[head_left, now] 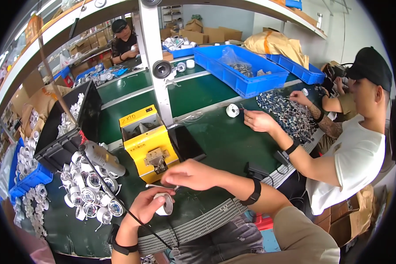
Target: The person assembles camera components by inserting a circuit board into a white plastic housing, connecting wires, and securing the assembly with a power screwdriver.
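Observation:
My left hand (144, 204) is closed around a small white round housing (164, 206), its open ring turned to the right. A thin white wire (154, 185) runs above it toward my right hand (192, 174). That hand is closed over the wire's end, its fingertips partly hidden. Just beyond both hands stands a yellow bench machine (141, 143) with a metal head (156, 158) facing me. A heap of similar white housings with wires (90, 193) lies on the green table to the left.
A grey cylinder (102, 158) leans over the heap, and a dark cord crosses my left wrist. Behind is a black crate (70, 145). At right, a co-worker (347, 154) handles a white part (232, 110) beside piled small connectors (288, 116). A blue bin (259, 86) stands at the back.

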The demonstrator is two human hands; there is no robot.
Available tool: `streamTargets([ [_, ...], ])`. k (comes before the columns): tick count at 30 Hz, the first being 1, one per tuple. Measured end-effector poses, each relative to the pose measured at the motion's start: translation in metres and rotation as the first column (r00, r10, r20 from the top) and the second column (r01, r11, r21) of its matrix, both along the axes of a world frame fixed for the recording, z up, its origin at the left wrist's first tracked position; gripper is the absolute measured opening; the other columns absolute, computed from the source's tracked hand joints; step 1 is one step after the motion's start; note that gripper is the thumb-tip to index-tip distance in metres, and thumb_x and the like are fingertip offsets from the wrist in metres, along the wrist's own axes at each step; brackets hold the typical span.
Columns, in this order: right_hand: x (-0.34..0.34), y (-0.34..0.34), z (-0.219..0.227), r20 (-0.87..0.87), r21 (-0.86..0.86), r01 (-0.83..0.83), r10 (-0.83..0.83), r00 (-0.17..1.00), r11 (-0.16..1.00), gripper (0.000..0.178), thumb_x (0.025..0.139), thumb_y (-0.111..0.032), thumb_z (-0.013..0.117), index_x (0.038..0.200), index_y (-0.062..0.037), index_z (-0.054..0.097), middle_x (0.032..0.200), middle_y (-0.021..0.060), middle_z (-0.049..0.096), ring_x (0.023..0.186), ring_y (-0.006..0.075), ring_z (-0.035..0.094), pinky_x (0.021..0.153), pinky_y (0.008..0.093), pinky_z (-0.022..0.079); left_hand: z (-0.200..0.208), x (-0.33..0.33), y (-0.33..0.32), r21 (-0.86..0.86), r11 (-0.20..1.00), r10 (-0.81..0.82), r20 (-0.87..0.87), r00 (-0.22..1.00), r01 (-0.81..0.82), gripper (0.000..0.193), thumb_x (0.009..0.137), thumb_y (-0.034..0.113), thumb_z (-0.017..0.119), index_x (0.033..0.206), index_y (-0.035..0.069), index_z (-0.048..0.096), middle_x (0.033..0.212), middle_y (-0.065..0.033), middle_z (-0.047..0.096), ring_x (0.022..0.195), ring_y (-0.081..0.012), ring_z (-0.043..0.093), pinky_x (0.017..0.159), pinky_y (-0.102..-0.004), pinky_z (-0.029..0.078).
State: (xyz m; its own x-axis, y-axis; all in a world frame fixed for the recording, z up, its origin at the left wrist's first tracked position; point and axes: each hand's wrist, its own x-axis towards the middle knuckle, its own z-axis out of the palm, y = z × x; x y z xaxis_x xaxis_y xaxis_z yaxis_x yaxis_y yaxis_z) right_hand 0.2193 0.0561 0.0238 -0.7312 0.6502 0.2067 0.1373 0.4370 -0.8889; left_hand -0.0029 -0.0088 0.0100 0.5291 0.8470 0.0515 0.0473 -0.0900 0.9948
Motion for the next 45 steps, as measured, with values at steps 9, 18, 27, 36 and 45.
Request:
streamTargets([
  [9,-0.005,-0.007,-0.014,-0.172,-0.541,-0.135,0.048,0.984,0.830,0.033,0.093,-0.017,0.059,0.118,0.0037,0.056,0.092,0.0062,0.065,0.082,0.0120,0.062,0.076,0.0264,0.049,0.004,-0.004,0.002,-0.080,0.990,0.114,-0.007,0.993,-0.114,0.028,0.093,0.021,0.060,0.109,-0.002,0.056,0.100,-0.0056,0.064,0.091,-0.0127,0.058,0.082,-0.0270,0.047],
  [18,-0.003,-0.012,-0.014,-0.208,-0.380,-0.018,-0.066,0.976,0.925,0.016,0.088,-0.013,0.065,0.079,0.0000,0.065,0.080,0.0029,0.058,0.077,0.0125,0.056,0.068,0.0263,0.043,0.001,-0.001,0.006,-0.426,0.888,0.275,0.187,0.943,-0.175,0.049,0.103,0.040,0.030,0.111,-0.001,0.057,0.080,-0.0088,0.063,0.058,-0.0143,0.058,0.050,-0.0239,0.044],
  [27,-0.022,-0.030,-0.028,0.003,0.198,0.137,-0.140,0.990,0.971,0.014,0.078,-0.014,0.072,0.074,-0.0019,0.065,0.080,0.0064,0.053,0.072,0.0207,0.054,0.062,0.0324,0.041,-0.001,0.008,0.007,-0.532,0.811,0.334,0.080,0.939,-0.243,0.060,0.101,0.051,0.025,0.108,0.002,0.059,0.073,-0.0049,0.061,0.054,-0.0116,0.056,0.041,-0.0206,0.038],
  [36,-0.023,-0.031,-0.024,-0.021,0.197,0.208,-0.208,0.978,0.958,0.019,0.083,-0.016,0.068,0.074,-0.0009,0.060,0.078,0.0070,0.053,0.068,0.0195,0.057,0.059,0.0318,0.044,-0.012,0.007,0.009,-0.401,0.894,0.270,0.122,0.955,-0.201,0.059,0.102,0.049,0.025,0.130,0.001,0.045,0.079,-0.0036,0.059,0.060,-0.0103,0.055,0.049,-0.0224,0.043],
  [45,-0.021,-0.029,-0.009,-0.121,0.241,0.393,-0.374,0.919,0.887,0.013,0.079,-0.007,0.072,0.087,-0.0045,0.062,0.090,0.0080,0.057,0.081,0.0184,0.063,0.062,0.0298,0.049,-0.016,0.013,0.007,-0.162,0.942,0.322,0.193,0.927,-0.294,0.050,0.103,0.043,0.030,0.135,0.006,0.041,0.103,-0.0055,0.056,0.086,-0.0126,0.057,0.073,-0.0269,0.049],
])
